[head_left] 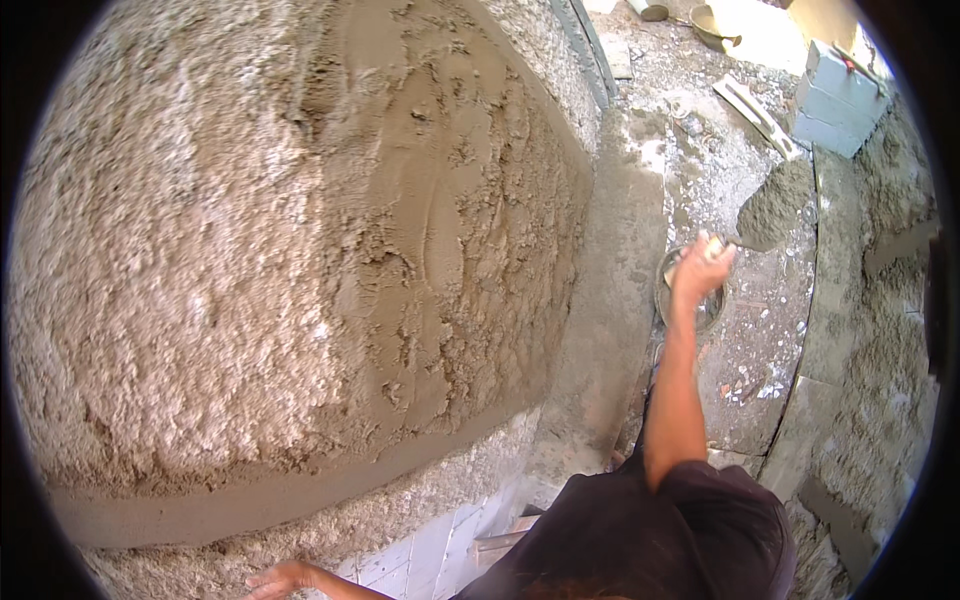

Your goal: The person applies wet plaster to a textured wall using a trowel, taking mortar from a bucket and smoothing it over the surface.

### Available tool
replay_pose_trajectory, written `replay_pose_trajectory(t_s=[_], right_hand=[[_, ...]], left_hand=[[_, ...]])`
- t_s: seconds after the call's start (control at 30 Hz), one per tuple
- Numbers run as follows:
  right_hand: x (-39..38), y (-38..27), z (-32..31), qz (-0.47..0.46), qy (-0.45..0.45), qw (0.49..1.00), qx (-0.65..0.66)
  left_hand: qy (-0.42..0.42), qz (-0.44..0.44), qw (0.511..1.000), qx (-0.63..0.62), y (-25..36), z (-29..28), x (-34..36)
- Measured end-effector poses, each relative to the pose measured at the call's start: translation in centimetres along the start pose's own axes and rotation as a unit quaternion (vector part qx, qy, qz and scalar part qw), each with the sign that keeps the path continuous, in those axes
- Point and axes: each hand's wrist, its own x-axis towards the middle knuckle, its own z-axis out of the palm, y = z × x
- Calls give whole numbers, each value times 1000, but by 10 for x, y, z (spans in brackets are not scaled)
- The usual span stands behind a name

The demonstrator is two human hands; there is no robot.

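My right hand [702,270] is closed round the pale handle of a trowel [733,241], held out at arm's length. A heap of wet grey mortar [776,205] covers its blade. Below that hand a round bucket [716,312] shows in part, the rest hidden by my wrist and forearm. At the lower left my left hand [281,579] is empty, fingers stretched out, close to the bottom of the wall. Fresh brown mortar [440,220] lies rough on the wall's right part, and a smoother band [250,515] runs along its lower edge.
The rough unplastered wall [200,250] fills the left. A grey block [838,100] stands on the floor at the upper right, beside a long pale tool [755,115]. A shallow basin [712,28] lies farther off. White debris is scattered over the floor [745,350].
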Motion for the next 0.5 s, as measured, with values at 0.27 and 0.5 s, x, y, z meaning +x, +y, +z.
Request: replay_pose_trajectory(t_s=[0.27, 0.5], right_hand=[[-189, -46, 104, -76, -512, 816, -257], [-96, 43, 47, -95, -311, 875, -358]], left_hand=[[-24, -45, 999, 14, 16, 2, -3], [-39, -43, 998, -2, 39, -7, -3]])
